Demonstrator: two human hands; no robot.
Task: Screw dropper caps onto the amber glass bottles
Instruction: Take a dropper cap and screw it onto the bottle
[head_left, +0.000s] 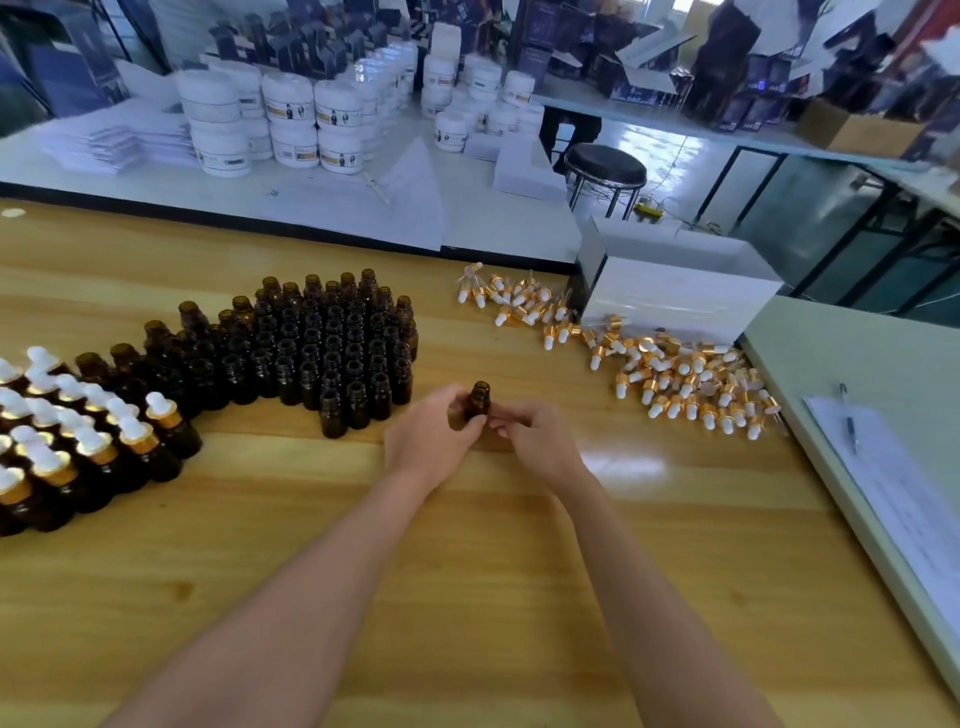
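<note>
**Where's the bottle you're working on?**
In my left hand (431, 439), at the centre of the frame, just above the wooden table (467, 545). My thumb and fingers are curled round the lower body of the amber bottle (478, 399). It stands upright, neck up, its mouth bare.

**And your other hand?**
My right hand (532, 439) sits just to the right of the bottle in the frame. Its fingers are loosely curled, with the tips just beside the glass. I see no cap in them. Whether they touch the bottle, I can't tell.

**So what does the next move turn on?**
The dropper caps (675, 376). They lie in a loose heap toward the right of the frame, up and to the right of my right hand, strewn in front of the white box (670, 304). My right hand is the nearer one, so I judge it should reach there while the left holds the bottle upright. The bottle's long axis is vertical. A cap would have to come down with its glass tube pointing straight into the mouth before any turning.

**Much left to do?**
Plenty, I'd say. The open bottles (332, 343) are massed left of centre, near my left hand. The capped bottles (78, 447) crowd the left edge.
</note>
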